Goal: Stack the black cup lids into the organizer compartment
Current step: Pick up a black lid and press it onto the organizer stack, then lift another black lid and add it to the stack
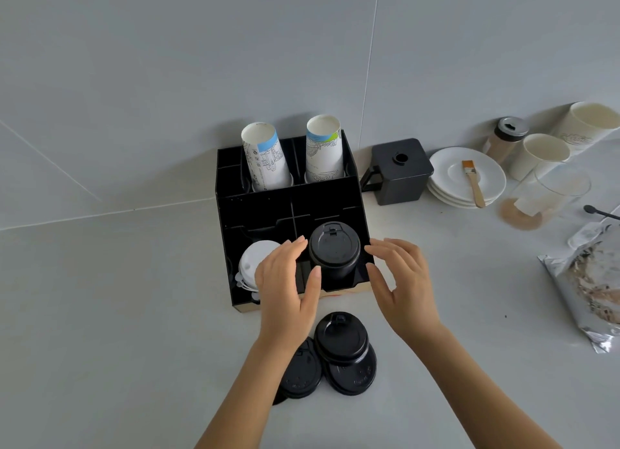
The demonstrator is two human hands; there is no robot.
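Note:
A black organizer (268, 210) stands against the wall. In its front right compartment rises a stack of black cup lids (333, 250). My left hand (288, 280) is open just left of the stack, fingers apart, not gripping it. On the other side my right hand (399, 280) is also open, a small gap from the stack. Loose black lids (342, 344) lie on the counter in front of the organizer, some overlapping, one partly hidden under my left forearm. White lids (255, 260) fill the front left compartment.
Two stacks of paper cups (265, 160) stand upside down in the organizer's back slots. To the right are a black square box (399, 173), white saucers with a brush (469, 180), a shaker, white cups, a glass and a foil bag (590, 287).

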